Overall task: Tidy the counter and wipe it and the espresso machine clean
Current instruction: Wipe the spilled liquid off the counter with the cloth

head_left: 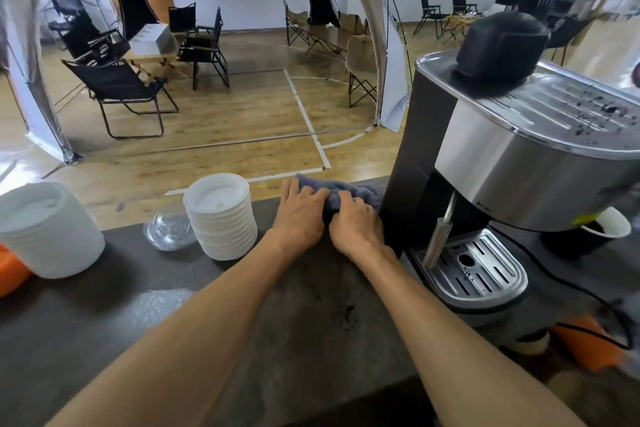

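Note:
A grey-blue cloth (341,191) lies bunched at the far edge of the dark counter (214,333), right beside the espresso machine (519,163). My left hand (301,213) rests flat on the cloth's left end. My right hand (356,225) grips its right part, close to the machine's dark side panel. Dark coffee grounds (348,314) speckle the counter near my forearms. More grounds dot the machine's steel top (585,111). The steam wand (438,236) hangs over the drip tray (474,269).
Two stacks of white lids (221,218) (48,229) stand left of my hands, with a clear plastic lid (169,229) between them. Orange objects (10,274) (588,340) lie at both sides. A black cable (568,284) runs right of the machine, past a white cup (609,224).

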### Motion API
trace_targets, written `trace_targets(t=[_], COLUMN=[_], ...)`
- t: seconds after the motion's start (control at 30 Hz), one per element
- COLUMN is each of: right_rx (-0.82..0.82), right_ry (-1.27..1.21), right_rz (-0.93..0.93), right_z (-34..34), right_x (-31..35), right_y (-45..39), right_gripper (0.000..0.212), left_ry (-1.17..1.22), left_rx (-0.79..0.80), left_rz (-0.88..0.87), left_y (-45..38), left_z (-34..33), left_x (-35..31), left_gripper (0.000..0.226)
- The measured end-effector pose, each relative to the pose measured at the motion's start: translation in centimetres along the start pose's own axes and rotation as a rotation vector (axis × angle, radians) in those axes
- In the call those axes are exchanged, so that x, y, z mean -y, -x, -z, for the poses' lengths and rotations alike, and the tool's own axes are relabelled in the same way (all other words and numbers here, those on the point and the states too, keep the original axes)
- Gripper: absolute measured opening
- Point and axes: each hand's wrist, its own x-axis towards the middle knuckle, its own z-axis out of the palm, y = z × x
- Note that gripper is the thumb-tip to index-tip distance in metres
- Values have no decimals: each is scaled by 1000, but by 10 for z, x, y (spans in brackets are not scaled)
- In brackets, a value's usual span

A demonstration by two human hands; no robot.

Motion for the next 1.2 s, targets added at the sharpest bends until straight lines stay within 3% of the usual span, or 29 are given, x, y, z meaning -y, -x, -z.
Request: trace_targets(t=[0.2, 0.47, 0.8, 0.97, 1.03, 1.13, 1.2], right_rx=[70, 73, 71, 153, 112, -54, -62], right_ry=[22, -49, -97, -192, -255, -187, -56], right_rz=[118, 120, 158, 237, 258, 269, 277], right_z=[15, 21, 17, 18, 22, 20, 13], right_x=[-12, -29, -48, -53, -56, -54, -48], right_y=[41, 100, 170, 199, 203, 190, 176], right_gripper=[46, 51, 58, 65, 57, 50, 53], left_ry=[37, 46, 68, -1, 17, 104, 119], left_rx=[16, 98, -29, 1, -18, -180, -130], left_rz=[-56, -62, -163, -169, -127, -62, -23], left_y=[39, 103, 185, 215, 221, 203, 183], left_z=[-1, 14, 10, 30, 43, 46, 34], left_x=[2, -12, -16, -25, -29, -32, -32], left_gripper=[44, 50, 51, 55, 55, 46, 49])
